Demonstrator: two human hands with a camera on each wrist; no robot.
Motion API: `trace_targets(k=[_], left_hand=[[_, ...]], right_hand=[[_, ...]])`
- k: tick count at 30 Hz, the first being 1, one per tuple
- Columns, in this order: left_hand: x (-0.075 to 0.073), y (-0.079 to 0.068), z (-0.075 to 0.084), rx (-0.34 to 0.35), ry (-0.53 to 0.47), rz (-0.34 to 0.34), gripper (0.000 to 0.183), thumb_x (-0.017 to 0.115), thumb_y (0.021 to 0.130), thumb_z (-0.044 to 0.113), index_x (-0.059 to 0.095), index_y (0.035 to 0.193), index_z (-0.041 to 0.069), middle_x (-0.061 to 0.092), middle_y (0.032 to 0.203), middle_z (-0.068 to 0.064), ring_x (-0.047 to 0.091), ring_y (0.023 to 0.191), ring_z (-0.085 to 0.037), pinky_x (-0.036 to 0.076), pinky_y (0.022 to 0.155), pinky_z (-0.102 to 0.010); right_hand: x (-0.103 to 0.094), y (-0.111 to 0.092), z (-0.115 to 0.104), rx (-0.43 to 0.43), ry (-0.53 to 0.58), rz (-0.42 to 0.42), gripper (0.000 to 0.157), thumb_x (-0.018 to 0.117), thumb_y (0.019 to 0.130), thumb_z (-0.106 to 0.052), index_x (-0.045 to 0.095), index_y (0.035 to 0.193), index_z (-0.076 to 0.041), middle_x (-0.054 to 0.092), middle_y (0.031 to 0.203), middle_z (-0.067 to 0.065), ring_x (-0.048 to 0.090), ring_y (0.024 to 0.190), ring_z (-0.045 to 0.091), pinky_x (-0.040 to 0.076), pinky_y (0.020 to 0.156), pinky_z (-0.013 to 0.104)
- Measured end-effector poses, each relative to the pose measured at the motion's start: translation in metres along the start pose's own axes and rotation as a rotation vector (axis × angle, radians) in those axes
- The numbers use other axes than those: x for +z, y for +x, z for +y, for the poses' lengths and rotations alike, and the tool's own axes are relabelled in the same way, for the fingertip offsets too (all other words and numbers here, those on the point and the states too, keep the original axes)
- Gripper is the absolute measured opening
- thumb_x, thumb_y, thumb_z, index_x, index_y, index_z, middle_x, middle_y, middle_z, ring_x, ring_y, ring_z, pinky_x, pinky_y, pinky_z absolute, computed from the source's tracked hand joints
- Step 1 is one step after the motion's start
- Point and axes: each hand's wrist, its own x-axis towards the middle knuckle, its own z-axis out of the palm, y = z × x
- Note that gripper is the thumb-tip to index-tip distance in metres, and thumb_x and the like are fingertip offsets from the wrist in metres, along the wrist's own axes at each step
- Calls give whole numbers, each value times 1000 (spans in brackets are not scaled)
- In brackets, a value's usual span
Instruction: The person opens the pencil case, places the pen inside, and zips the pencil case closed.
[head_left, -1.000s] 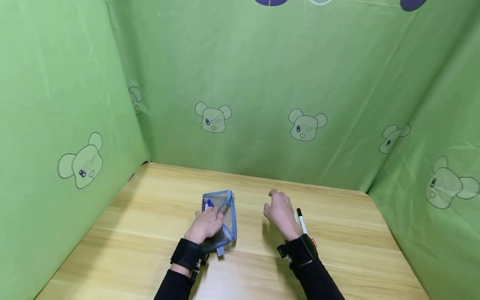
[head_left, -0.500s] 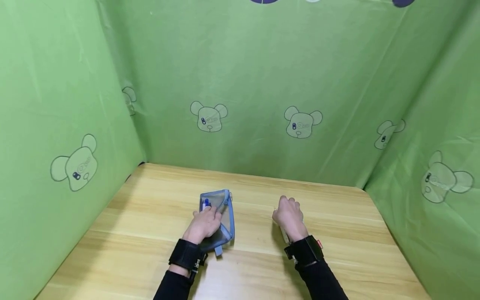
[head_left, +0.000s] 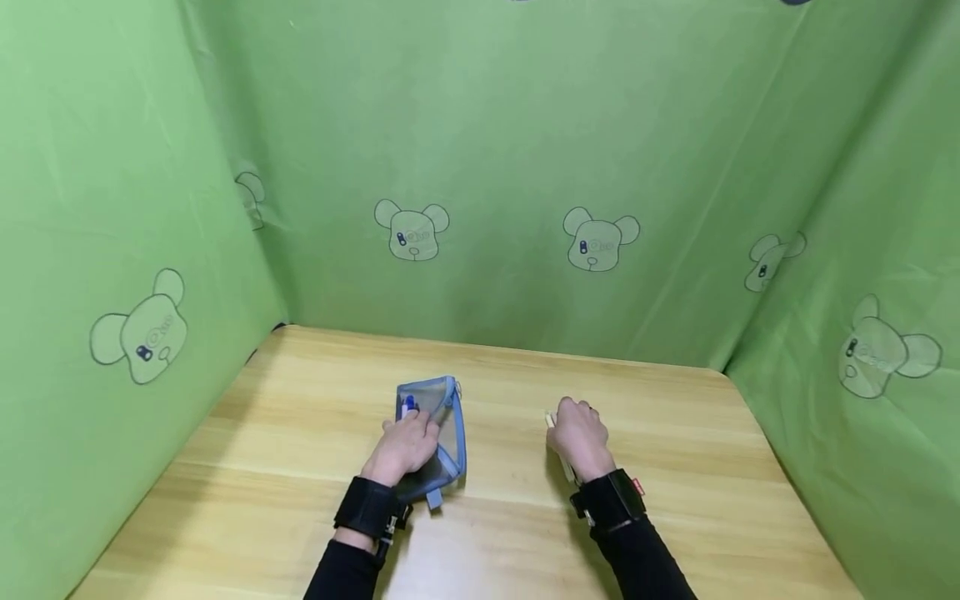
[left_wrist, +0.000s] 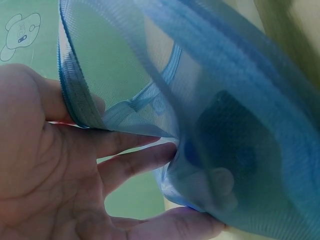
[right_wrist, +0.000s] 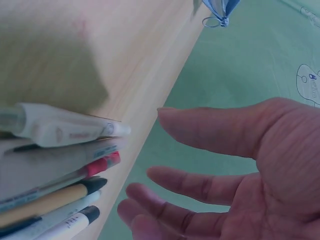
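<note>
A blue mesh pencil case (head_left: pixel 453 437) lies on the table left of centre, with a blue-tipped pen (head_left: pixel 408 404) showing at its far left. My left hand (head_left: pixel 405 446) holds the case; in the left wrist view its fingers (left_wrist: pixel 140 165) grip the mesh, with one digit behind the zipper edge. Over on the right, my right hand (head_left: pixel 579 435) is low over several pens, mostly hidden beneath it in the head view. In the right wrist view those pens (right_wrist: pixel 55 165) lie side by side, and the thumb and fingers are spread apart, holding nothing.
The wooden table (head_left: pixel 315 400) is enclosed by green cloth (head_left: pixel 495 167) printed with bear faces at the back and both sides. A small grey-blue tab (head_left: pixel 434 499) sticks out from the near end of the pencil case.
My right hand has lowered and shifted slightly right, over the pens; the white pen with a black cap that was visible beside it is now covered. The left hand stays on the pencil case.
</note>
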Motion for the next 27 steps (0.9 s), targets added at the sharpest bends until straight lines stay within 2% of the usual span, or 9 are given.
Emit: trace_targets(k=[6, 17, 21, 27], left_hand=[[-1, -2, -2, -13, -7, -6, 53, 31, 107, 24, 46, 146, -9, 45, 154, -28, 40, 147, -43, 26, 114, -74], [1, 0, -1, -2, -17, 9, 53, 32, 108, 24, 46, 146, -8, 46, 154, -28, 42, 146, -42, 28, 113, -71], [1, -1, -1, -2, -8, 4, 53, 32, 107, 24, 47, 146, -8, 47, 153, -28, 42, 145, -42, 28, 113, -72], [2, -1, -2, -4, -13, 8, 52, 33, 107, 23, 48, 145, -9, 47, 153, -28, 42, 146, -42, 28, 113, -72]], right_hand=[[8, 2, 2, 10, 0, -31, 8, 62, 82, -3, 56, 77, -5, 54, 72, 10, 53, 63, 24, 42, 50, 33], [14, 9, 5, 30, -32, -34, 8, 66, 80, -4, 58, 81, -3, 57, 76, 12, 56, 67, 28, 46, 55, 39], [19, 10, 7, 21, -22, -45, 9, 66, 80, -3, 58, 79, -3, 58, 76, 12, 56, 67, 28, 46, 55, 38], [23, 12, 9, 8, -5, -12, 9, 66, 81, -3, 58, 78, -3, 57, 74, 13, 57, 65, 28, 44, 52, 36]])
